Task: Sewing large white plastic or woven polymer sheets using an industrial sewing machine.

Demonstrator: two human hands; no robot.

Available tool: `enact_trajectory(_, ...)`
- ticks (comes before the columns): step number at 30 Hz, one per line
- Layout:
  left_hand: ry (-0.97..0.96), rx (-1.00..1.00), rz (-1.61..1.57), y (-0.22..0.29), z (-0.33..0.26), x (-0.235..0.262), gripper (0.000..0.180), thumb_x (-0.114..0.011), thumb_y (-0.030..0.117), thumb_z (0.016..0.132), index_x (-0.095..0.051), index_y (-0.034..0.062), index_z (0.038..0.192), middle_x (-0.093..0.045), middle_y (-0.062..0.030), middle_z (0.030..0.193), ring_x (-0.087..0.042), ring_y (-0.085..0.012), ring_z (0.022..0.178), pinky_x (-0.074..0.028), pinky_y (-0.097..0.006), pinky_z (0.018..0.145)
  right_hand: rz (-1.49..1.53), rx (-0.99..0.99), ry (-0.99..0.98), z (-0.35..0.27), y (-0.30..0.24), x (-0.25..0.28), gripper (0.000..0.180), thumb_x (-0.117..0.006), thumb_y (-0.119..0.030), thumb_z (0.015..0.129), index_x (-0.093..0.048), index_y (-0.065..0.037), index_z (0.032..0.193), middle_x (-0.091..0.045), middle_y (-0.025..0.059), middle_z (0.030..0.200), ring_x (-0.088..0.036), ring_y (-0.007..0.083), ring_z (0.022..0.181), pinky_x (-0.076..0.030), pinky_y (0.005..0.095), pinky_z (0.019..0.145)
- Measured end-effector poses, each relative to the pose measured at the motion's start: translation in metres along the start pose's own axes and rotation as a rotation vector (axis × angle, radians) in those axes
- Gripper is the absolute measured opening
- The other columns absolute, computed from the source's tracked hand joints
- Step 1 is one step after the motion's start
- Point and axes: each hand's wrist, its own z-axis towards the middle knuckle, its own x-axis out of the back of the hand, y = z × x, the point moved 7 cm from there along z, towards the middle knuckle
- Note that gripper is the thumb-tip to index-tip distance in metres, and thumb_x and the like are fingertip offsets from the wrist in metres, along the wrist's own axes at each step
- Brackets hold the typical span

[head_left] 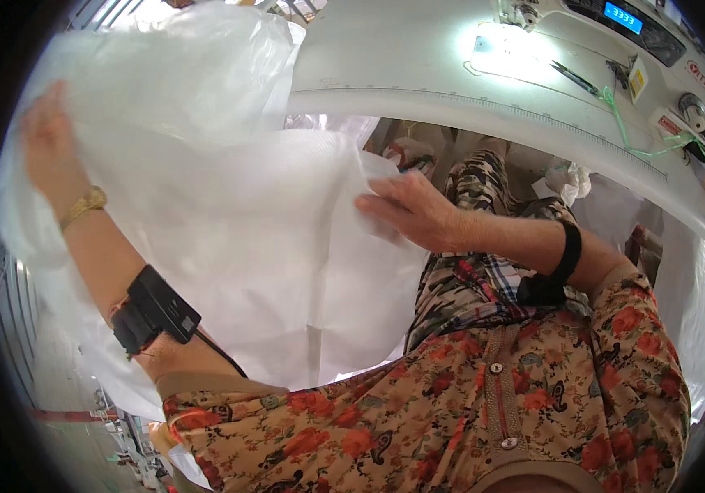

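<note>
A large piece of white woven fabric (237, 222) is spread over my lap and off to my left. My left hand (44, 152) reaches far out to the left and presses on the cloth, fingers spread; a gold bracelet sits at the wrist and a black strapped device on the forearm. My right hand (406, 209) lies on the cloth's right edge, fingers pinching a fold of it. A black band wraps my right forearm.
A white sewing machine table (451, 90) with a printed ruler strip curves across the top. The sewing machine (648, 49) with a blue lit display stands at the upper right, with scissors (574, 78) and green thread on the table. More white fabric (702, 304) hangs at the right.
</note>
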Motion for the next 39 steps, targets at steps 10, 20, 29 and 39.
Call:
enact_trajectory(10,-0.900,-0.051,0.942,-0.080,-0.212,-0.256,0.050,-0.076,0.020,0.075,-0.060,0.0038,0.119,-0.061,-0.0127,0.118,-0.058,-0.0198,0.102,-0.045,-0.031,0.090,-0.312,0.285,0.306,0.117,-0.071,0.084,0.042,-0.057,-0.035,0.087,-0.063,0.001,0.069,-0.061,0.0210,0.070,-0.060,0.0377,0.072,-0.048,0.0438,0.068)
enact_trajectory(20,-0.722,0.042,1.517,-0.054,-0.126,-0.140,0.023,-0.068,0.020,0.082,-0.062,-0.0028,0.084,-0.058,-0.0044,0.070,-0.047,-0.0100,0.066,-0.042,-0.027,0.063,-0.028,0.039,-0.122,0.077,0.034,0.026,0.038,-0.060,-0.036,0.090,-0.058,0.001,0.084,-0.057,0.0083,0.069,-0.051,0.0144,0.060,-0.043,0.0336,0.058)
enact_trajectory(29,-0.265,-0.436,2.079,0.036,-0.021,0.017,0.039,-0.057,0.035,0.089,-0.064,0.0049,0.112,-0.066,-0.0177,0.103,-0.062,-0.0302,0.100,-0.046,-0.035,0.090,-0.026,-0.070,-0.183,-0.014,0.116,-0.006,0.032,-0.055,-0.027,0.093,-0.056,0.001,0.077,-0.064,0.0119,0.065,-0.064,0.0222,0.064,-0.047,0.0353,0.063)
enact_trajectory(39,-0.912,-0.137,1.018,-0.081,-0.181,-0.243,0.051,-0.063,0.013,0.086,-0.049,0.0049,0.135,-0.055,-0.0103,0.132,-0.049,-0.0195,0.122,-0.035,-0.033,0.104,-0.316,0.099,0.227,0.079,-0.055,0.103,0.048,-0.053,-0.031,0.094,-0.048,0.003,0.061,-0.040,0.0071,0.048,-0.033,0.0147,0.049,-0.034,0.0344,0.050)
